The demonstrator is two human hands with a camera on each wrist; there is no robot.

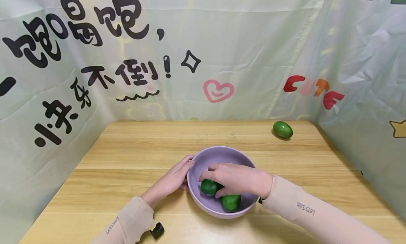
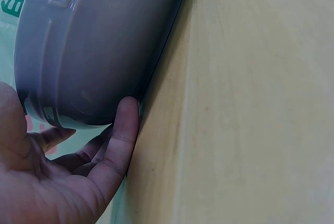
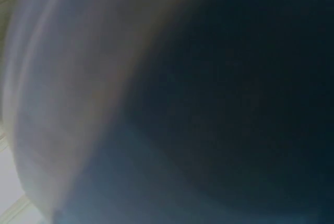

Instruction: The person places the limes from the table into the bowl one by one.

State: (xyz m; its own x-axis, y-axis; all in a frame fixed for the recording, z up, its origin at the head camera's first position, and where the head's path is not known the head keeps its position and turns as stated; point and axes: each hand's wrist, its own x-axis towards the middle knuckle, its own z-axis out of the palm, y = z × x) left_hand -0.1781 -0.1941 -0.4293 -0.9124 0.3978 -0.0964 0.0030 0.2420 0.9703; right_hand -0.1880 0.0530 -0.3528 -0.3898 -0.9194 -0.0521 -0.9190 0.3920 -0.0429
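A purple bowl (image 1: 219,153) stands on the table, with green fruits inside. My left hand (image 1: 172,175) rests against the bowl's left side, its fingertips at the rim. In the left wrist view, that hand's extended fingers (image 2: 125,130) touch the bowl's outer wall (image 2: 120,36) low down. My right hand (image 1: 236,179) reaches into the bowl from the right, fingers curled down around a dark green, smooth oval fruit (image 1: 208,188). Another green fruit (image 1: 232,203) lies in the bowl below that hand. The right wrist view is mostly dark and blurred, with the bowl's wall (image 3: 62,78) at left.
Toward the back right, a glossy green oval fruit (image 1: 283,130) lies on the wooden table (image 1: 146,142). A printed cloth (image 1: 253,43) surrounds the table at the back and sides. A small black object (image 1: 157,231) is beside the left sleeve.
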